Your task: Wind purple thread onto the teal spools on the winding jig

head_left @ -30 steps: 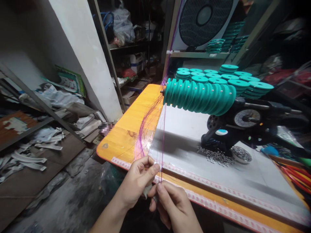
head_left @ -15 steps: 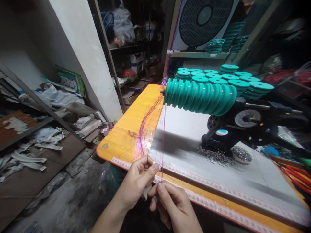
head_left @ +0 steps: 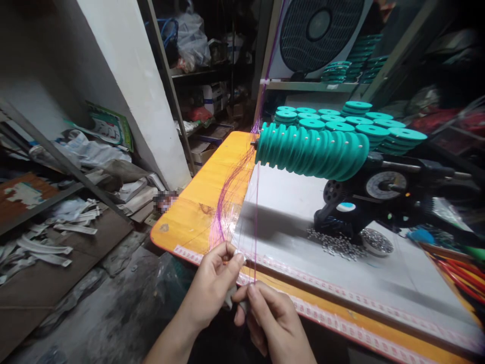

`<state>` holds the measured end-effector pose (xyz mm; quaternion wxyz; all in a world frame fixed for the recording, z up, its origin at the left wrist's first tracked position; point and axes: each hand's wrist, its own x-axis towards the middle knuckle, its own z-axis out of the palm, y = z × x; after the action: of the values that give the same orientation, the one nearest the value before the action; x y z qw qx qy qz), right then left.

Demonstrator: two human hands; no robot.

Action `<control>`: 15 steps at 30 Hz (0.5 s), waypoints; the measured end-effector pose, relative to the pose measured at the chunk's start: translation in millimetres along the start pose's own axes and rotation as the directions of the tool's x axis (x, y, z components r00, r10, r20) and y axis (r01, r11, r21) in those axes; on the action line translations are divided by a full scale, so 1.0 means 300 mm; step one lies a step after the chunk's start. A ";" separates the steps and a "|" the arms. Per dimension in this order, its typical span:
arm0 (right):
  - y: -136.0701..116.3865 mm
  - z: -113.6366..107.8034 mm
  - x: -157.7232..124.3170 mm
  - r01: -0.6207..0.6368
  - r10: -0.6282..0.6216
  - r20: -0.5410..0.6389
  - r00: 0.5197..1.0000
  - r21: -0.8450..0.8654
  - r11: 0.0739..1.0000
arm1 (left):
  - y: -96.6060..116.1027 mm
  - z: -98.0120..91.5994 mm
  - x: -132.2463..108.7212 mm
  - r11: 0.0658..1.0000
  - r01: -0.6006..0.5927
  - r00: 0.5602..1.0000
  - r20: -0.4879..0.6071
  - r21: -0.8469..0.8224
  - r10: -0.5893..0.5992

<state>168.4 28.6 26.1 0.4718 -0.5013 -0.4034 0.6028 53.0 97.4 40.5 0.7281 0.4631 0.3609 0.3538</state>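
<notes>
My right hand [head_left: 275,316] pinches taut purple line [head_left: 256,217] between thumb and forefinger at the table's front edge. The line runs up to a row of teal discs [head_left: 310,151] on a dark rod. My left hand [head_left: 215,280], just left of it, is closed with thumb against forefinger. A small whitish bit shows at its fingertips; what it grips is too small to name. Something pale grey lies between the two hands, partly hidden by the fingers. More loose purple strands [head_left: 223,202] curve down over the table beside my left hand.
The discs' rod belongs to a black machine [head_left: 379,187] on the yellow table [head_left: 182,212]. Beneath it are small metal pieces [head_left: 337,245] and a full round dish [head_left: 377,241]. Stacks of teal discs [head_left: 373,132] stand behind, below a fan [head_left: 318,25]. A white pillar [head_left: 132,76] rises at left.
My right hand and its pinched line have shifted slightly right. My left fingertips have drawn a little left, widening the gap between them and the taut line.
</notes>
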 end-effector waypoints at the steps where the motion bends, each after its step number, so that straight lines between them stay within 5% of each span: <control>1: 0.001 -0.001 0.001 0.002 -0.002 -0.003 1.000 0.001 1.000 | 0.000 0.000 0.001 1.000 -0.004 1.000 -0.020 -0.024 0.003; 8: -0.003 -0.008 0.004 0.021 -0.021 -0.023 1.000 0.025 0.999 | 0.009 0.007 -0.007 0.964 0.009 0.999 -0.031 -0.265 -0.018; 15: 0.003 -0.013 -0.005 0.015 -0.016 -0.040 0.999 -0.036 0.999 | 0.010 0.006 -0.007 0.960 -0.026 0.998 -0.060 -0.279 0.009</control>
<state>172.3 27.0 24.9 0.4754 -0.5185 -0.4085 0.5816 53.1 95.8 44.3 0.7723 0.3482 0.3243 0.4209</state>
